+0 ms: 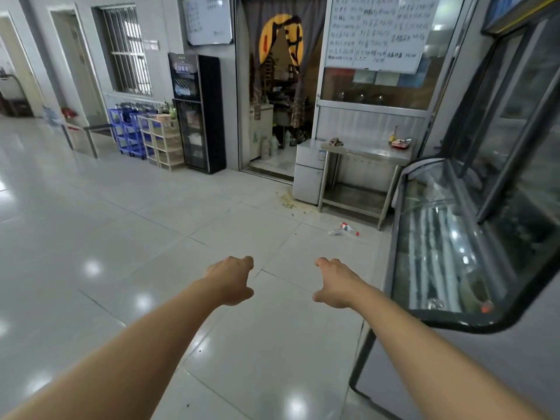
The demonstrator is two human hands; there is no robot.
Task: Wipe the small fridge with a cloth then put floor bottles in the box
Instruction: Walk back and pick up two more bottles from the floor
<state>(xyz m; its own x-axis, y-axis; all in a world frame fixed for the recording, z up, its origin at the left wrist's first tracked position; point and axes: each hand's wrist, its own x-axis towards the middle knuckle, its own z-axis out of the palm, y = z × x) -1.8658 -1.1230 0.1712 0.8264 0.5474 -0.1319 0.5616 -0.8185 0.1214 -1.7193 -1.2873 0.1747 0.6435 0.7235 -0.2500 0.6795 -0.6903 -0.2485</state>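
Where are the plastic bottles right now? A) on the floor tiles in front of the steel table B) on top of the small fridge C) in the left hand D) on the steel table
A: the two plastic bottles lie on the floor tiles in front of the steel table, to the right of the small fridge; the left hand and right hand hold nothing.

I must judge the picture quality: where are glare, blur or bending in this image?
Head view: ceiling lights glare in spots on the glossy floor; the display case glass reflects light; door frames bow from the wide lens; the bottles and small fridge look soft.
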